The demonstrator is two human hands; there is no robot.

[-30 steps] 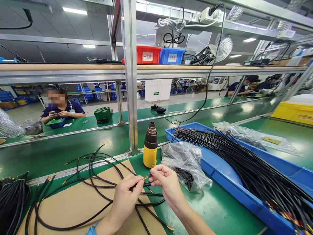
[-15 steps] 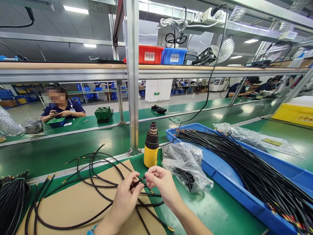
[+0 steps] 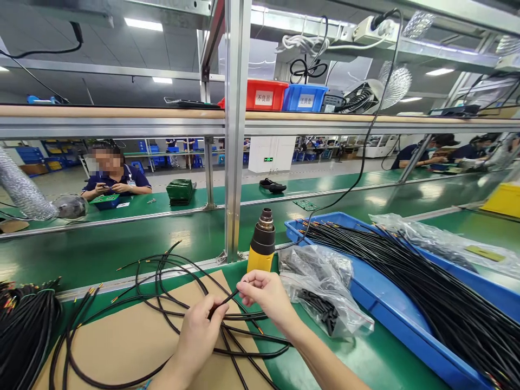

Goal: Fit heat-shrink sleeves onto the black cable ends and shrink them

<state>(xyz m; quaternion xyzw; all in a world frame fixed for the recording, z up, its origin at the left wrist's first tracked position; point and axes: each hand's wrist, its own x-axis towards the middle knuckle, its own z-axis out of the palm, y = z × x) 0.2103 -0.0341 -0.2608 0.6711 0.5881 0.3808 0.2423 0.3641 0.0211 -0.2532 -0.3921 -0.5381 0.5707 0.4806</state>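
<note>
Between my hands runs a short stretch of black cable point(image 3: 232, 296). My left hand point(image 3: 202, 329) is closed around it, thumb against the fingers. The fingertips of my right hand point(image 3: 265, 297) pinch its upper end, so what sits right at that tip is hidden. Below and left of my hands, loose black cables point(image 3: 162, 309) lie in loops over a sheet of brown cardboard point(image 3: 117, 346); some ends show coloured wires. Just behind my right hand a yellow and black heat gun point(image 3: 262, 244) stands with its nozzle up.
Right of the heat gun lies a clear plastic bag point(image 3: 320, 287) of short black tubes. A blue tray point(image 3: 379, 311) holds many long black cables. A tied cable bundle point(image 3: 28, 330) is at far left. A metal post point(image 3: 234, 135) rises behind; a co-worker point(image 3: 116, 173) sits across.
My hands have drawn slightly apart, showing more of the black cable between them. The view has shifted, so the surroundings sit farther right.
</note>
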